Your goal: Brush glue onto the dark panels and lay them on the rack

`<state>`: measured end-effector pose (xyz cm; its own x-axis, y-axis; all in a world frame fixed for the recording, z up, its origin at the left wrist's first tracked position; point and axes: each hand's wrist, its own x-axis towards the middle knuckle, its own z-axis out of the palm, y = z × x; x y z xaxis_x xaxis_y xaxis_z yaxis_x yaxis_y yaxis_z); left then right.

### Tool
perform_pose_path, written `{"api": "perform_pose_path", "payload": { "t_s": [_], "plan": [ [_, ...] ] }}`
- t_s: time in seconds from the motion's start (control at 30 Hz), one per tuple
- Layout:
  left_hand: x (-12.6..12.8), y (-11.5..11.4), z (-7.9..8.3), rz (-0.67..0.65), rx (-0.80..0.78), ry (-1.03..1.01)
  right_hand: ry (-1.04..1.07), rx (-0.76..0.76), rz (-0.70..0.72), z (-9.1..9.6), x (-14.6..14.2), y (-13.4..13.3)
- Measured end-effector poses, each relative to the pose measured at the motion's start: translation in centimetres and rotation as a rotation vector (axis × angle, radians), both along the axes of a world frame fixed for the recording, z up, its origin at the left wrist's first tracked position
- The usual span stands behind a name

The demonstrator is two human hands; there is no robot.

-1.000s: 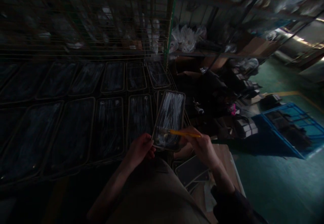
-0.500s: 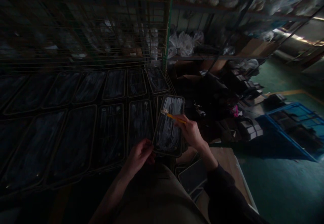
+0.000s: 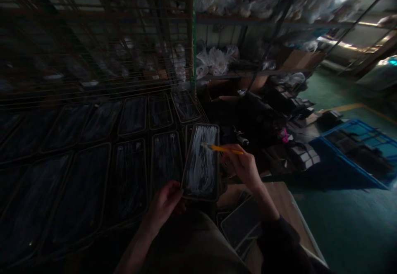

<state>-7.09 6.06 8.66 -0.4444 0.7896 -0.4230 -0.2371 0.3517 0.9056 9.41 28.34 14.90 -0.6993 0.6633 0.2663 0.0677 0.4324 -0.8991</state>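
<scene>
My left hand (image 3: 166, 203) grips the near left corner of a dark rectangular panel (image 3: 201, 162), tilted up toward me, its face streaked with white. My right hand (image 3: 245, 166) is closed on a small brush with a yellow handle (image 3: 223, 149). The bristle tip rests on the upper part of the panel's face. Both forearms come up from the bottom of the view, over my lap.
Rows of similar dark panels (image 3: 130, 175) with pale rims lie on a wire rack to the left. More panels (image 3: 240, 224) are stacked on a wooden board by my right knee. Cluttered shelves with plastic bags (image 3: 217, 57) stand behind; a blue crate (image 3: 356, 150) sits on the green floor.
The brush went from the panel's near end up to its far end, and now sits slightly lower on the face. The view has shifted a little rightward.
</scene>
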Motion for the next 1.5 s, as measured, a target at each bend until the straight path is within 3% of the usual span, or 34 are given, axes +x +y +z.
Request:
{"api": "perform_pose_path", "payload": {
  "t_s": [0.2,0.37,0.5,0.7,0.83,0.93,1.13,1.27,1.4,1.5],
  "plan": [
    [0.5,0.1,1.6,0.023,-0.001,0.006,-0.039,0.371,0.039,-1.4,-5.3,3.7],
    [0.7,0.1,1.7,0.049,0.014,-0.038,-0.199,0.594,-0.014,-2.3,-6.3,4.8],
    [0.5,0.2,2.1,0.061,0.042,-0.159,-0.137,0.516,-0.163,-2.7,-4.6,4.2],
    [-0.4,0.6,3.4,0.065,0.118,-0.473,-0.049,0.345,-0.296,-4.2,-1.3,1.3],
    [-0.8,1.4,5.0,0.069,0.177,-0.548,-0.04,0.263,-0.357,-5.3,0.3,-0.8],
    [-1.0,2.4,6.7,0.059,0.231,-0.58,-0.06,0.283,-0.366,-6.3,0.9,-2.4],
    [-2.0,4.4,9.8,-0.004,0.369,-0.519,-0.145,0.578,-0.252,-8.7,1.1,-4.1],
    [-3.9,4.6,11.1,-0.038,0.495,-0.436,-0.224,0.633,-0.249,-9.6,0.6,-4.0],
    [-6.3,2.8,12.1,0.042,0.519,-0.287,-0.266,0.633,-0.233,-9.7,0.3,-3.9],
    [-7.7,-0.3,12.2,0.134,0.472,-0.125,-0.3,0.621,-0.236,-10.0,0.4,-3.9]
  ]
}}
